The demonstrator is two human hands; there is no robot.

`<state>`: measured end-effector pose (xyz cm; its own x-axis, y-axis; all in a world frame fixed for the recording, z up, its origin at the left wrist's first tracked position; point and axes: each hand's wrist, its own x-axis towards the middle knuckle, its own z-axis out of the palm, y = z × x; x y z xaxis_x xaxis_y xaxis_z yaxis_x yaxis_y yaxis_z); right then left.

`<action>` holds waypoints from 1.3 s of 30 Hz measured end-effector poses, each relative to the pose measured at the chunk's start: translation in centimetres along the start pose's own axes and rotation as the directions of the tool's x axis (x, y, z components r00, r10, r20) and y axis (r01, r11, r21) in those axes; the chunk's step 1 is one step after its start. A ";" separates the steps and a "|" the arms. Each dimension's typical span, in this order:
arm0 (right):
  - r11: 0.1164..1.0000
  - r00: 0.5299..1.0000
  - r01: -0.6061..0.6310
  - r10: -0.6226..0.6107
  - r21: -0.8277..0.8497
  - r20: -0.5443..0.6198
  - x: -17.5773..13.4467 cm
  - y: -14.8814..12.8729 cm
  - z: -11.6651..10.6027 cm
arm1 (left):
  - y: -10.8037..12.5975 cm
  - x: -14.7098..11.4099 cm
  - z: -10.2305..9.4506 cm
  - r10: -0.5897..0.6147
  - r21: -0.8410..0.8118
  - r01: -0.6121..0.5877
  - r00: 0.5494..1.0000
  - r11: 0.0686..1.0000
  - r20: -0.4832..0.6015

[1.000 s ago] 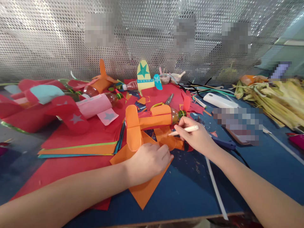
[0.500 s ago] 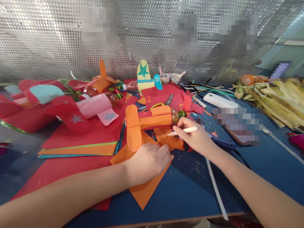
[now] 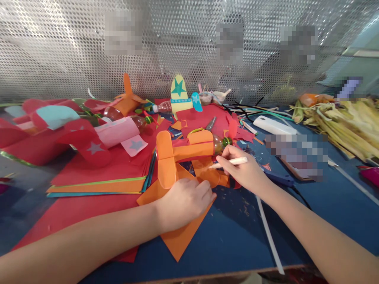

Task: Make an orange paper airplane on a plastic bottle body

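My right hand (image 3: 241, 167) grips a slim white pen (image 3: 227, 162), its tip close to a cut piece of orange paper (image 3: 203, 167). My left hand (image 3: 188, 203) is curled and presses down by that piece, over a larger orange sheet (image 3: 179, 240); its fingertips are partly hidden, and I cannot make out what is under them. Just behind both hands lies a plastic bottle (image 3: 218, 144) wrapped in orange paper, with a rounded orange wing (image 3: 165, 159) across its left end.
A stack of coloured paper (image 3: 97, 185) lies left, below paper-covered bottles, one in pink paper (image 3: 118, 132). Scissors (image 3: 211, 124) rest behind the orange bottle. To the right are a blue glue gun (image 3: 278, 178), a white strip (image 3: 270, 236), a phone-like object and dried husks (image 3: 334, 126).
Almost nothing differs. The pen and my right hand have shifted very slightly to the right; my left hand stays in place.
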<state>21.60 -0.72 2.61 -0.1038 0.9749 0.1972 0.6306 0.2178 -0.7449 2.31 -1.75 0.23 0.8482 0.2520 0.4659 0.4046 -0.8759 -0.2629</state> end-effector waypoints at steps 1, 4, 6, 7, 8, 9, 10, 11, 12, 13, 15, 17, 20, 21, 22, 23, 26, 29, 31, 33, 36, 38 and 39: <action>1.000 1.000 0.000 0.000 -0.001 0.004 0.0 0.0 0.0 | 0.0 0.0 0.0 0.000 0.001 0.000 1.000 1.000 -0.001; 1.000 1.000 0.006 -0.006 -0.021 -0.010 0.0 0.2 0.0 | 0.0 0.0 0.0 0.000 0.007 0.000 1.000 1.000 0.000; 0.999 1.000 0.008 -0.009 -0.033 -0.023 0.1 0.3 0.0 | 0.0 0.0 0.0 -0.004 0.009 0.004 1.000 1.000 0.002; 0.999 1.000 0.009 -0.010 -0.035 -0.020 0.1 0.4 0.0 | 0.0 0.0 0.0 -0.004 0.009 0.004 1.000 1.000 0.004; 0.999 1.000 0.012 -0.012 -0.033 -0.011 0.1 0.4 0.0 | 0.0 0.0 0.0 -0.003 0.010 0.003 1.000 1.000 0.005; 1.000 1.000 0.014 -0.014 -0.027 -0.001 0.1 0.4 0.0 | 0.0 0.0 0.0 -0.002 0.010 0.002 1.000 1.000 0.005; 1.000 1.000 0.014 -0.014 -0.022 0.005 0.1 0.5 0.0 | 0.0 0.0 0.1 -0.002 0.012 0.002 1.000 1.000 0.006; 1.000 1.000 0.014 -0.014 -0.019 0.004 0.1 0.5 0.0 | 0.0 0.0 0.1 -0.001 0.014 0.001 1.000 1.000 0.006; 1.000 1.000 0.015 -0.015 -0.019 -0.004 0.1 0.5 0.1 | 0.0 -0.1 0.1 -0.001 0.016 0.001 1.000 1.000 0.005; 1.000 1.000 0.015 -0.016 -0.019 -0.014 0.1 0.5 0.1 | 0.0 -0.1 0.0 -0.003 0.017 0.003 1.000 1.000 0.005; 1.000 1.000 0.016 -0.017 -0.020 -0.020 0.0 0.5 0.1 | 0.0 -0.1 0.0 -0.003 0.018 0.003 1.000 1.000 0.001; 1.000 1.000 0.019 -0.019 -0.013 0.001 0.0 0.4 0.1 | 0.0 -0.1 0.0 -0.001 0.017 0.001 1.000 1.000 -0.005; 1.000 1.000 0.018 -0.018 -0.008 0.012 0.0 0.4 0.0 | 0.0 0.0 0.0 0.001 0.019 -0.001 1.000 1.000 -0.008; 1.000 1.000 0.018 -0.018 -0.006 0.003 0.0 0.4 0.0 | 0.0 0.0 0.0 0.000 0.021 0.000 1.000 1.000 -0.006; 1.000 1.000 0.017 -0.017 -0.004 -0.007 0.0 0.4 0.0 | 0.0 0.0 0.0 0.001 0.022 0.000 1.000 1.000 -0.005; 1.000 1.000 0.017 -0.017 -0.003 -0.011 0.1 0.4 0.0 | 0.0 0.1 0.0 0.001 0.022 -0.001 1.000 1.000 -0.005; 1.000 1.000 0.019 -0.019 -0.008 -0.006 0.1 0.5 0.0 | 0.0 0.1 0.0 0.001 0.020 0.000 1.000 1.000 -0.013; 0.999 1.000 0.018 -0.019 -0.028 -0.022 0.2 0.6 0.0 | 0.0 0.1 0.0 -0.002 0.015 0.002 1.000 1.000 -0.005; 0.999 0.999 0.014 -0.015 -0.034 -0.032 0.2 0.7 0.0 | 0.0 0.0 0.0 -0.001 0.016 0.001 1.000 1.000 0.001; 0.999 0.999 0.015 -0.016 -0.042 -0.032 0.2 0.7 0.0 | 0.0 0.0 0.1 -0.001 0.019 0.001 1.000 1.000 0.001; 0.998 0.999 0.023 -0.025 -0.058 -0.039 0.2 0.6 0.0 | 0.0 -0.1 0.1 0.005 0.027 -0.005 1.000 1.000 -0.004; 0.997 0.999 0.027 -0.030 -0.065 -0.043 0.2 0.6 0.0 | 0.0 -0.1 0.1 0.005 0.031 -0.005 1.000 1.000 -0.006; 0.998 0.999 0.027 -0.030 -0.064 -0.041 0.2 0.6 0.0 | 0.0 -0.1 0.1 0.004 0.031 -0.004 1.000 1.000 -0.007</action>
<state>21.93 -0.40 2.23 -0.0908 0.9652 0.2452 0.6754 0.2407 -0.6971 2.27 -1.72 0.10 0.8473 0.2455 0.4709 0.4119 -0.8636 -0.2909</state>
